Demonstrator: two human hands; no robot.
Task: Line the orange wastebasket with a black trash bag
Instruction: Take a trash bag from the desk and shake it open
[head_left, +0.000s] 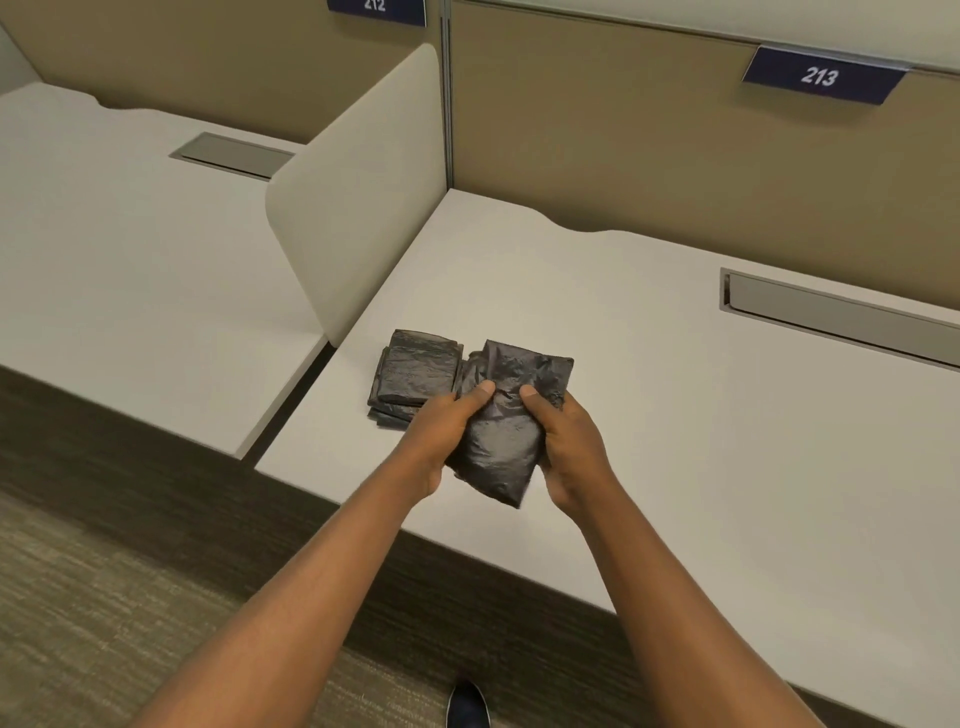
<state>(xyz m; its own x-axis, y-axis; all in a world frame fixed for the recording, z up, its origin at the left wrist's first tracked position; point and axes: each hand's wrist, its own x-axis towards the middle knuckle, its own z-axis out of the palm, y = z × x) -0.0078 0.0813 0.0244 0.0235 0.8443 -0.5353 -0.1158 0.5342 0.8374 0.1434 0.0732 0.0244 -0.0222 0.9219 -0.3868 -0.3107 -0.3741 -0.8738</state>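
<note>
Just below the frame's centre, your left hand (447, 431) and right hand (563, 441) pinch one folded trash bag (506, 415) between thumbs and fingers, likely to open it. Its long axis runs from lower centre toward upper right, beside the stack of bags (410, 374) on the desk (675, 415). No wastebasket shows.

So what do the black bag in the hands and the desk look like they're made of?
Folded bag: thin plastic film, probably; it crinkles and catches glossy highlights. Desk: smooth matte off-white top, likely laminate, though what's underneath doesn't show.
</note>
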